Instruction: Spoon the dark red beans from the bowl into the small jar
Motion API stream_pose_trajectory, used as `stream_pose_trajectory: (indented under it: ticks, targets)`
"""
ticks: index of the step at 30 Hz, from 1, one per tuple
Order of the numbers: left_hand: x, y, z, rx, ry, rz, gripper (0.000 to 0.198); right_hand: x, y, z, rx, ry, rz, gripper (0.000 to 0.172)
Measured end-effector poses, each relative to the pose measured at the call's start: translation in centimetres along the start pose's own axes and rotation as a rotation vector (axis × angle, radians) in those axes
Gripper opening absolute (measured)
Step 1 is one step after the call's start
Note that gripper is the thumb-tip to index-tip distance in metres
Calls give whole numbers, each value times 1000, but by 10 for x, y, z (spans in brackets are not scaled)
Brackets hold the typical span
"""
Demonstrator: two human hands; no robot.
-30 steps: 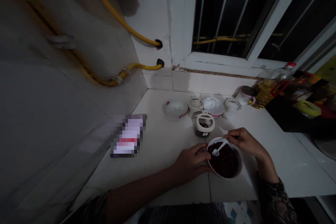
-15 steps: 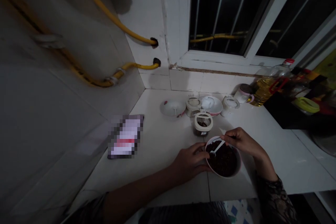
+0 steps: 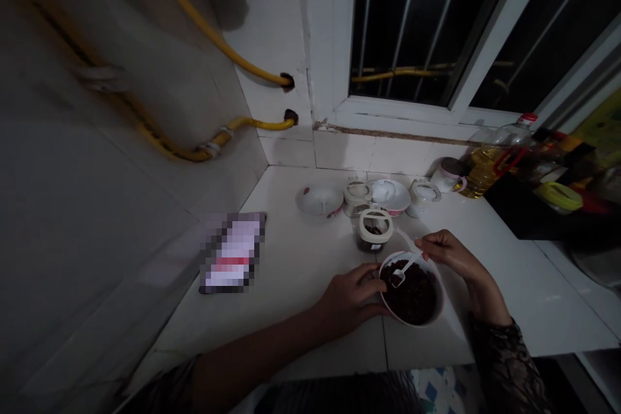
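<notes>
My left hand (image 3: 354,296) grips the left rim of a white bowl (image 3: 440,310), thumb over the edge and fingers against its outside. Dark reddish-brown food (image 3: 412,301) fills much of the bowl; what it is exactly I cannot tell. Between the thumb and fingers of my right hand (image 3: 444,253) is the handle of a small white spoon (image 3: 411,262). The spoon slants down to the left, its scoop over the dark food near the bowl's left side. Just behind the bowl stands a lidded seasoning jar (image 3: 375,233) with dark contents.
Behind are a shallow bowl (image 3: 310,202), a white bowl (image 3: 402,195) and two seasoning jars, one at the left (image 3: 356,197), one at the right (image 3: 425,194). A mug (image 3: 447,176) and oil bottle (image 3: 485,165) stand back right. A blurred phone-like object (image 3: 233,252) lies left.
The spoon has shifted slightly up and right, and its scoop now shows more plainly over the food. My right hand moved a little with it. My left hand stays on the bowl.
</notes>
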State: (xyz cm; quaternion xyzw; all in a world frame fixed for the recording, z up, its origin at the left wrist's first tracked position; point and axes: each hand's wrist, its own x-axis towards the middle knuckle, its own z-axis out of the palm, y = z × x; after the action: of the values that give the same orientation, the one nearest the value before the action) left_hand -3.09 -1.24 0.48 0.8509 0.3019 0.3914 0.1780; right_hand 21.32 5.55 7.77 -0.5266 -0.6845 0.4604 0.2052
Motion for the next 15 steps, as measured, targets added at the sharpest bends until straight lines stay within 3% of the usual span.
stream_pose_trajectory:
  ticks: [15]
  targets:
    - [0, 0, 0, -37, 16, 15, 31, 4, 3, 3, 107, 4, 53, 56]
